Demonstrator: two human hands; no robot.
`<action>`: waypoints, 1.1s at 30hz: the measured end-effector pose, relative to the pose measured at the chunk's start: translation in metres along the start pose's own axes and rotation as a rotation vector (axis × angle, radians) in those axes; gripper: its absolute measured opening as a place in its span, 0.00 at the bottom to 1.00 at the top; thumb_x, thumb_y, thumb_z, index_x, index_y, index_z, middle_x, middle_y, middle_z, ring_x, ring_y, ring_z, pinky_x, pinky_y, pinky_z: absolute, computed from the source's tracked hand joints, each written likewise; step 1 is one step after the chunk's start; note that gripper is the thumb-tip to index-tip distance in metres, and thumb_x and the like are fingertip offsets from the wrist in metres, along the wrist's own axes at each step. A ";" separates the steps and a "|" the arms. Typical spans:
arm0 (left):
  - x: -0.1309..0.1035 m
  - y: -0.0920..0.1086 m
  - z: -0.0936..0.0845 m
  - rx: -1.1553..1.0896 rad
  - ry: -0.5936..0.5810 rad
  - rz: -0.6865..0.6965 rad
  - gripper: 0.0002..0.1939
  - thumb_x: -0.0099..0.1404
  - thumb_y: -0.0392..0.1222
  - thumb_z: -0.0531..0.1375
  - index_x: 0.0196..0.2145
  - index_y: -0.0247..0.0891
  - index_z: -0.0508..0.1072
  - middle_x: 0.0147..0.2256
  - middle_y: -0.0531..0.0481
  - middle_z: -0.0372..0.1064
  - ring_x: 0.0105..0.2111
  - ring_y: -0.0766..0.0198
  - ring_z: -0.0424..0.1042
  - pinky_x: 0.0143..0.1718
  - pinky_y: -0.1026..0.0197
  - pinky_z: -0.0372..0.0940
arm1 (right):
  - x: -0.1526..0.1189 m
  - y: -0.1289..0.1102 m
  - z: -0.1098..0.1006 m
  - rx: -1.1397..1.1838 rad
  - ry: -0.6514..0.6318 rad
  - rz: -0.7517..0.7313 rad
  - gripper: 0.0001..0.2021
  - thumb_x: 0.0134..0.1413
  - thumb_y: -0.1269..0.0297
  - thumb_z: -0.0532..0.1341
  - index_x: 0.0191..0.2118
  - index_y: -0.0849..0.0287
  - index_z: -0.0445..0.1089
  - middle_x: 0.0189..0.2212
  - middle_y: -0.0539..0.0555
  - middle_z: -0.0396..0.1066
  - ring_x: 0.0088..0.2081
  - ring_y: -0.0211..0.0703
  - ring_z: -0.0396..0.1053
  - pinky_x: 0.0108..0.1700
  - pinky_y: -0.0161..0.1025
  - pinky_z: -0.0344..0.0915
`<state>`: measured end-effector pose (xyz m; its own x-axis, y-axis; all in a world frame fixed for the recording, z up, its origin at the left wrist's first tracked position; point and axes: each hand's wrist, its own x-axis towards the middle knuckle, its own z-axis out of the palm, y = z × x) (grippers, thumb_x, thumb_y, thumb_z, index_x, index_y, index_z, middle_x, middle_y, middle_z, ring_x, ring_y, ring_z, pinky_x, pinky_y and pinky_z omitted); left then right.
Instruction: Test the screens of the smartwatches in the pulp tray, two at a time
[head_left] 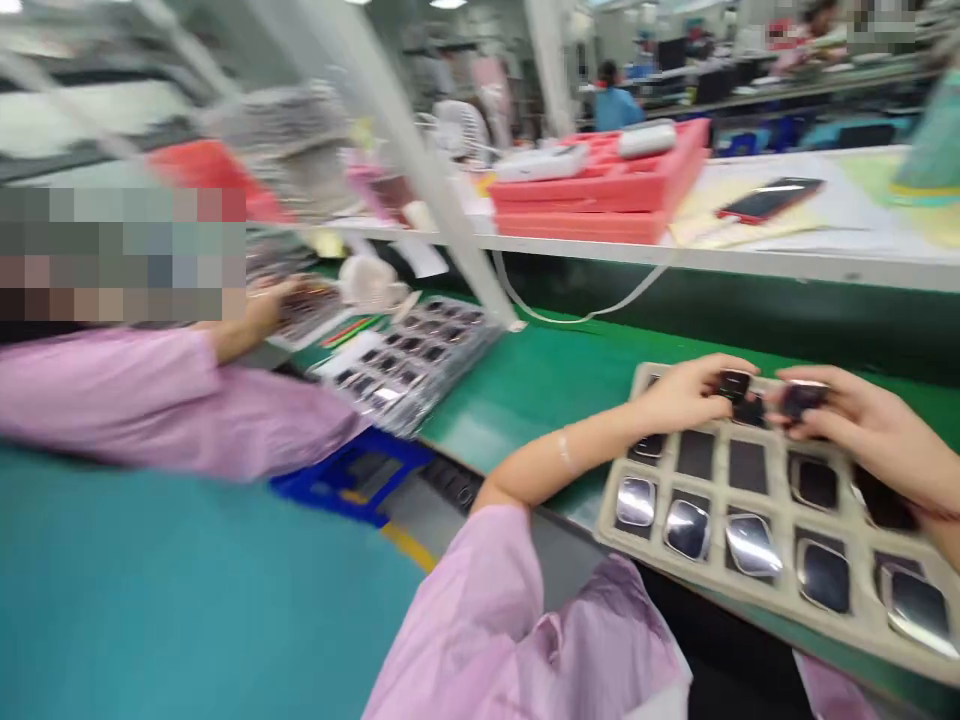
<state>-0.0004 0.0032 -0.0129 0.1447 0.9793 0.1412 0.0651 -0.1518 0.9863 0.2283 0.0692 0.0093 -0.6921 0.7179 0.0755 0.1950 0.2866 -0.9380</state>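
1. The left hand (686, 392) lies over the far edge of the beige moulded tray with rectangular pockets (757, 585), its fingers curled around a small dark glossy rounded-square part (733, 384) pinched at the fingertips.
2. The right hand (862, 425), at 3 o'clock from the left hand, closes its fingers on a second small dark glossy part (801, 398); the two parts sit near each other, just above the tray's back row.
3. The tray rests on the green work mat (555, 380) at the 4 o'clock part of the view. Its near pockets hold shiny, mirror-like rounded parts (636, 501) that reflect the ceiling light; several middle pockets look dark and flat. Motion blur hides finer detail.
4. At 9 o'clock a co-worker in a pink sleeve (150, 395) reaches a hand (274, 300) towards a clear plastic tray of small dark parts (409, 362).
5. At 1 o'clock, a stack of red foam trays (600, 195) sits on the white shelf (750, 262), with a dark phone (769, 199) beside it.
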 end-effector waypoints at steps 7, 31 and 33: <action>-0.001 0.010 -0.004 -0.018 -0.015 -0.018 0.18 0.57 0.36 0.62 0.46 0.34 0.72 0.36 0.47 0.74 0.32 0.66 0.72 0.34 0.64 0.68 | 0.005 -0.008 0.006 0.152 -0.057 0.061 0.19 0.54 0.63 0.66 0.53 0.54 0.70 0.49 0.57 0.76 0.43 0.49 0.79 0.39 0.41 0.79; -0.003 0.012 -0.003 -0.020 0.006 -0.004 0.22 0.58 0.38 0.64 0.51 0.35 0.69 0.38 0.45 0.75 0.35 0.64 0.74 0.38 0.63 0.68 | 0.002 -0.006 0.004 0.178 -0.119 0.041 0.20 0.52 0.65 0.67 0.53 0.53 0.71 0.48 0.57 0.77 0.45 0.51 0.79 0.42 0.44 0.78; -0.003 0.012 -0.003 -0.026 0.016 -0.003 0.20 0.59 0.38 0.63 0.49 0.34 0.69 0.38 0.45 0.75 0.33 0.65 0.73 0.37 0.63 0.68 | 0.002 -0.005 0.004 0.179 -0.114 0.060 0.19 0.54 0.64 0.67 0.53 0.53 0.71 0.48 0.57 0.77 0.44 0.51 0.79 0.41 0.43 0.78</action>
<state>-0.0030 -0.0013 -0.0016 0.1287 0.9818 0.1394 0.0399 -0.1456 0.9885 0.2230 0.0663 0.0130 -0.7591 0.6508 -0.0116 0.1186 0.1208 -0.9856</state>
